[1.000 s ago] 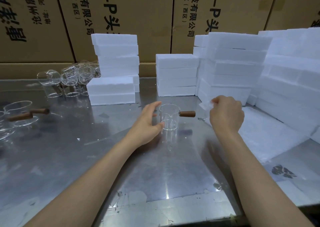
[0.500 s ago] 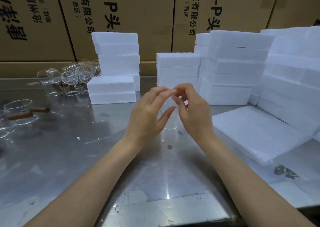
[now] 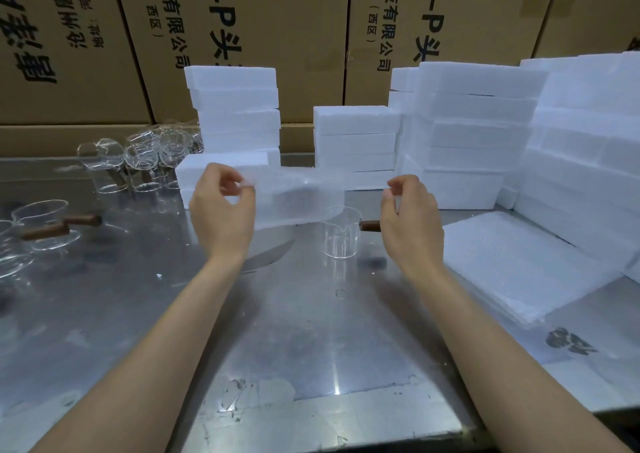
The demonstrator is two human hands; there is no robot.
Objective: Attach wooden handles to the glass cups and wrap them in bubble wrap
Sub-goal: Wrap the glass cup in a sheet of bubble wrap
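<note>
Pinching a bubble wrap sheet (image 3: 298, 196) stretched between them, both hands (image 3: 221, 210) hover before foam stacks (image 3: 356, 141).

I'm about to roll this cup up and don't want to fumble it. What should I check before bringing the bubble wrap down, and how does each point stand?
1. Both ends of the bubble wrap sheet held: ok. The left hand and right hand each pinch one end.
2. Sheet spread open: ok, stretched between the hands above the table.
3. Wooden handle on the glass cup: ok, it sticks out to the right; how tight, cannot tell.
4. Cup upright on the metal table: ok.
5. Sheet centred over the cup: not ok, most of it hangs left of the cup.
6. Sheet big enough to cover the handle: cannot tell.
</note>
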